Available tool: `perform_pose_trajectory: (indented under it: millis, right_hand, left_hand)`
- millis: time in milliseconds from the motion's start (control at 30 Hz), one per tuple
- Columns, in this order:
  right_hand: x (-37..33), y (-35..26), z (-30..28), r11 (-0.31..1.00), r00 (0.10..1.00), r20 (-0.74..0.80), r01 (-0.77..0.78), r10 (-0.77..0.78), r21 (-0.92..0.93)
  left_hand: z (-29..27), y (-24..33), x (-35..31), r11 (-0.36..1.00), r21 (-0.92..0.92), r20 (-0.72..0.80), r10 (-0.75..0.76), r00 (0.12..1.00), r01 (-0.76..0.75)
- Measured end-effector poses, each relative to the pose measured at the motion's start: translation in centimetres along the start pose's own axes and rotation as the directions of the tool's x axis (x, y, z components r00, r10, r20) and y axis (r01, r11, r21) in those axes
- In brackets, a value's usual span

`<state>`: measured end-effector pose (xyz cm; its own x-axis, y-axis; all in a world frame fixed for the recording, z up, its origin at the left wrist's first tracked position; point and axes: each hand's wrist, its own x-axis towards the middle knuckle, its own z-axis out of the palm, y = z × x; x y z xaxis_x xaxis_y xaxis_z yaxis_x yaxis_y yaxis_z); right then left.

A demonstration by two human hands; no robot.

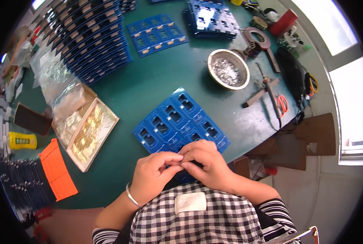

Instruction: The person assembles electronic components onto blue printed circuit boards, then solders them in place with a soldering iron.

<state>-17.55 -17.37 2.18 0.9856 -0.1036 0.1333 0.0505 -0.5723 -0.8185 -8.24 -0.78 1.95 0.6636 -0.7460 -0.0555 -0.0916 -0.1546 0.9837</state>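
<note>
Blue circuit board (184, 129) lies on the green table (157, 77), near its edge.
From left: box (76, 160) of gold pins (93, 132); left hand (151, 173) and right hand (209, 166), pinched closely together, grasping what, I cannot tell; then metal bowl (231, 86).

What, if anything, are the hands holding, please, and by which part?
It cannot be told: the left hand and right hand meet over a blue board, hiding anything between them.

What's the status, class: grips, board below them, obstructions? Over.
Left grip and right grip: meeting at fingertips, anything pinched unclear. Board: on table, near part hidden by both grips. Bowl: beyond, to the right.
</note>
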Motion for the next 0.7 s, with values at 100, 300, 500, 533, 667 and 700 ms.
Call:
perform_pose_trajectory:
  millis: [100, 300, 500, 533, 667, 700]
  right_hand:
    - [-0.6, 0.8, 0.5, 0.996, 0.995, -0.046, 0.092, -0.092, 0.003]
    - [0.0, 1.8, -1.9, 0.992, 0.969, -0.230, 0.066, -0.089, -0.108]
    - [2.1, 5.5, -5.4, 0.973, 0.951, -0.227, -0.226, 0.209, -0.051]
    - [2.3, 5.6, -5.2, 0.969, 0.953, -0.204, -0.240, 0.226, -0.050]
    - [2.6, 6.2, -4.6, 0.971, 0.959, -0.219, -0.209, 0.181, -0.115]
    - [2.6, 6.2, -4.5, 0.971, 0.958, -0.220, -0.211, 0.183, -0.113]
  left_hand:
    - [0.2, -0.1, 0.0, 0.999, 0.042, 0.044, -0.021, 0.999, 0.019]
    - [-0.1, -0.9, 0.5, 0.993, 0.043, 0.017, 0.112, 0.994, -0.112]
    - [-0.8, -1.5, 0.5, 0.997, -0.047, -0.137, 0.050, 0.989, -0.057]
    - [-0.9, -1.8, 0.5, 0.997, -0.066, -0.136, 0.041, 0.990, -0.050]
    - [-0.8, -2.0, 0.7, 0.991, -0.127, -0.119, 0.029, 0.992, -0.045]
    - [-0.8, -1.9, 0.7, 0.991, -0.126, -0.118, 0.028, 0.993, -0.043]
